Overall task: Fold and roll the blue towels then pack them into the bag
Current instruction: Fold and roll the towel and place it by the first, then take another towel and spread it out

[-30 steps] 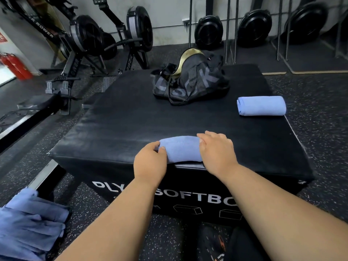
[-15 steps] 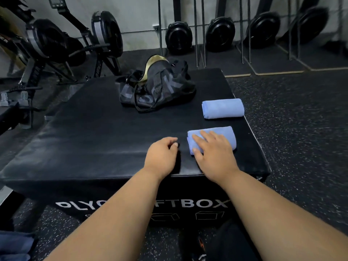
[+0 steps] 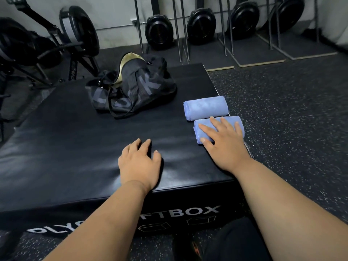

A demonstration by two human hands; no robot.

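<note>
Two rolled blue towels lie side by side near the right edge of the black soft plyo box (image 3: 75, 147). The far rolled towel (image 3: 205, 107) lies free. My right hand (image 3: 222, 142) rests flat with straight fingers on the near rolled towel (image 3: 199, 129). Palm down on the bare box top to the left is my left hand (image 3: 139, 162), fingers relaxed and holding nothing. The black duffel bag (image 3: 135, 89) with a gold lining stands at the back of the box, its top gaping.
Rowing machines (image 3: 47, 44) stand at the back left. Weight plates (image 3: 160, 32) on racks line the back wall. Speckled rubber floor (image 3: 291, 119) lies right of the box, whose right edge is just beside the towels.
The rolled towel moved from the box's front edge to the right, now touching the other roll. My left hand let go of it and rests on the box.
</note>
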